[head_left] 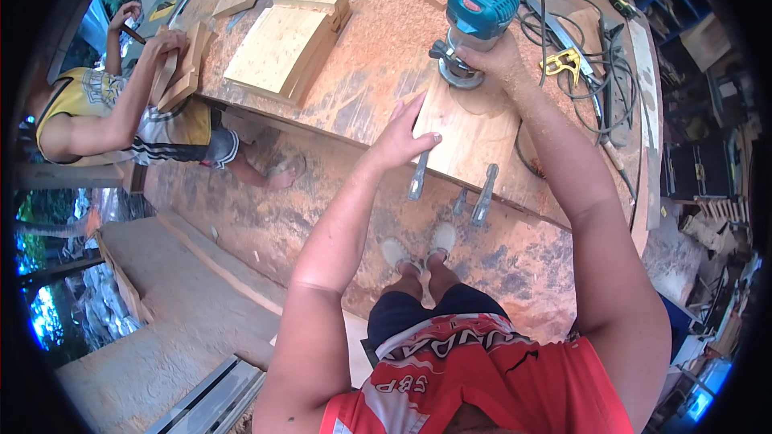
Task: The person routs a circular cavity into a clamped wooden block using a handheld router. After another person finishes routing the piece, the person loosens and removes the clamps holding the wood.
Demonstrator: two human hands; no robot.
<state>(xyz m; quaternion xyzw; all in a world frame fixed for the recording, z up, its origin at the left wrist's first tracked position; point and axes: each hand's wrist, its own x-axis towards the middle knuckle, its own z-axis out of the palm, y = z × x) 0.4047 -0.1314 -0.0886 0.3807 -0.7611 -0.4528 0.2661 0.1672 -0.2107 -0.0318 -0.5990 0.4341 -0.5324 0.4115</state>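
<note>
A turquoise trim router (pixel 482 6) stands upright on a pale wooden board (pixel 470 135) at the table's near edge. My right hand (pixel 497 58) is wrapped round the router's lower body, just above its base. At the board's left edge lies my left hand (pixel 400 141), its fingers stretched along the side and the thumb resting apart on top. Two clamp handles, the left one (pixel 417 177) and the right one (pixel 484 197), stick out below the board's front edge. The router's bit is hidden under its base.
Stacked pale wooden pieces (pixel 283 47) sit left on the sawdust-covered table (pixel 362 48). Black cords (pixel 599 72) and a yellow-handled square (pixel 563 64) lie right of the router. At far left, another person (pixel 104 116) handles a wooden piece (pixel 186 68).
</note>
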